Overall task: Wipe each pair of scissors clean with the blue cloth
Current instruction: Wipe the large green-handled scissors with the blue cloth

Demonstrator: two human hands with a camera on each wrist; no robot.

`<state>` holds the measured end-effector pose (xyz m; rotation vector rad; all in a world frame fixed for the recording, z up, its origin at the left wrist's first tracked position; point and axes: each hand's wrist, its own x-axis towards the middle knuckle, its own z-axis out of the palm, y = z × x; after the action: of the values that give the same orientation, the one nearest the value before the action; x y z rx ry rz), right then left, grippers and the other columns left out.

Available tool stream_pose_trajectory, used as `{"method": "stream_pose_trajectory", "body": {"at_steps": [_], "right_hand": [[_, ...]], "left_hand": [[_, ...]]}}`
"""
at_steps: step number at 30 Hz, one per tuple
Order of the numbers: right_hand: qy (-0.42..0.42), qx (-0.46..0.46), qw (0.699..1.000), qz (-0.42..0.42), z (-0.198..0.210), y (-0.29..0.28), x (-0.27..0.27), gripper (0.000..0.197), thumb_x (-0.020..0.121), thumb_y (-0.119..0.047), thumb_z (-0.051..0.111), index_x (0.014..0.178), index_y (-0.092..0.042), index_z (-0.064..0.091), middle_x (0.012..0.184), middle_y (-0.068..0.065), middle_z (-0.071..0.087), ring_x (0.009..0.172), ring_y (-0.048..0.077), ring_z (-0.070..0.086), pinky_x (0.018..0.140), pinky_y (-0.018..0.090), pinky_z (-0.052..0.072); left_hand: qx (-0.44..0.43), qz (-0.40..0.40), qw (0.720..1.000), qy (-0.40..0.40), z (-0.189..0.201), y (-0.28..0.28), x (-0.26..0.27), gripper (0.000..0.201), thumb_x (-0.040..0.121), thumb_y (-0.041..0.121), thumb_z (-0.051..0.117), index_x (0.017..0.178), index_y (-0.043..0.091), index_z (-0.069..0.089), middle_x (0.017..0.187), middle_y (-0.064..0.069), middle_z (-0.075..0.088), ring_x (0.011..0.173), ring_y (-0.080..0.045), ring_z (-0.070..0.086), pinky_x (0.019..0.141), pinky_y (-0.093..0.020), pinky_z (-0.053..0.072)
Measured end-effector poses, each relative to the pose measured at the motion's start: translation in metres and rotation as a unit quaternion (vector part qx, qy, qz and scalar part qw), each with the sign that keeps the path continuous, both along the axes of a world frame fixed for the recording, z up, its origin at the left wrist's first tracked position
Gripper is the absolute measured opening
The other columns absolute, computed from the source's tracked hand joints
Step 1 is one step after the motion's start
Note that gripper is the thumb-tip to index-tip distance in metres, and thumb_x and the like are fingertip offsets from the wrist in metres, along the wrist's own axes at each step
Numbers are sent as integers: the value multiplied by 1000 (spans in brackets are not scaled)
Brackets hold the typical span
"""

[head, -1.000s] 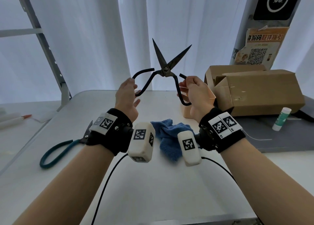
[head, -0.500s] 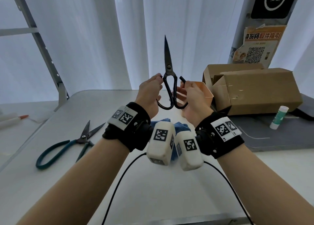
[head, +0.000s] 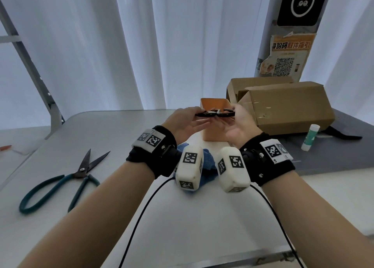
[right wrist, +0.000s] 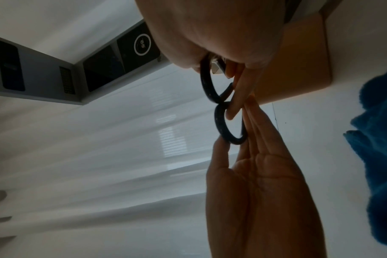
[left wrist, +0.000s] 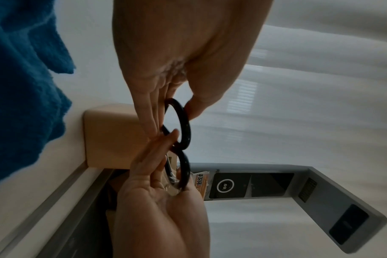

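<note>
Head view looking down over table (head: 121, 217), both wrist views close, facing fingers (left wrist: 148, 111)

My black scissors (head: 215, 113) sit over the orange box (head: 214, 105), the cloth (head: 208, 162) is blue, the other scissors (head: 60, 182) have teal handles, and my wristbands (head: 153, 154) are black with checkered white tags.

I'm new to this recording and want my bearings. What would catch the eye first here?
Both hands, left hand and right hand, pinch the loop handles of the black scissors, held level over the orange container at the table's far middle. A second pair, the teal-handled scissors, lies with blades apart on the table at the left. The blue cloth sits bunched behind the wrists.
</note>
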<state>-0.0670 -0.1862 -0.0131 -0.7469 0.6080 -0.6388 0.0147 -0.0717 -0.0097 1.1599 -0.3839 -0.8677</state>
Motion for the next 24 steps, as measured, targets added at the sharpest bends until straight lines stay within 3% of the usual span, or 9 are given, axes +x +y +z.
{"method": "stream_pose_trajectory", "body": {"at_steps": [3,6,11,17,21,24], "right_hand": [[-19,6,1000,-4,1,0,-4,27,99,-15,52,121,1,53,88,17,59,72,25,63,51,32,61],[-31,25,999,-2,3,-2,-6,24,97,-16,57,112,1,52,88,15,55,75,23,61,58,37,62],[-29,66,997,0,0,-7,-2,33,94,-23,62,112,2,51,102,19,55,82,29,64,59,40,62],[-36,105,994,-7,-3,-10,3,39,94,-31,64,111,2,51,121,21,54,94,33,66,52,37,62],[-56,120,990,-39,-3,-16,6,34,93,-27,66,105,0,50,116,18,49,99,30,62,55,37,62],[-74,134,987,-47,-3,-19,6,26,92,-23,67,93,-2,51,109,17,52,102,28,65,50,34,61]], "left_hand": [[7,-19,1000,6,-3,-3,1,11,101,9,55,96,3,62,103,-21,69,95,-30,69,93,-37,56],[18,-40,999,1,-5,-4,5,12,100,15,58,101,5,65,114,-21,67,107,-33,66,100,-38,53],[25,-55,998,-13,-3,-7,13,26,97,19,64,117,3,67,131,-24,63,109,-32,68,101,-39,53],[37,-74,995,-47,-1,-6,14,43,95,23,67,134,5,60,139,-21,57,119,-32,65,97,-38,55],[49,-67,993,-82,1,-5,15,44,95,24,67,133,5,59,138,-20,59,110,-28,66,96,-36,56],[59,-86,987,-119,2,-2,17,35,96,26,65,126,8,62,131,-15,62,111,-27,65,96,-34,54]]}}
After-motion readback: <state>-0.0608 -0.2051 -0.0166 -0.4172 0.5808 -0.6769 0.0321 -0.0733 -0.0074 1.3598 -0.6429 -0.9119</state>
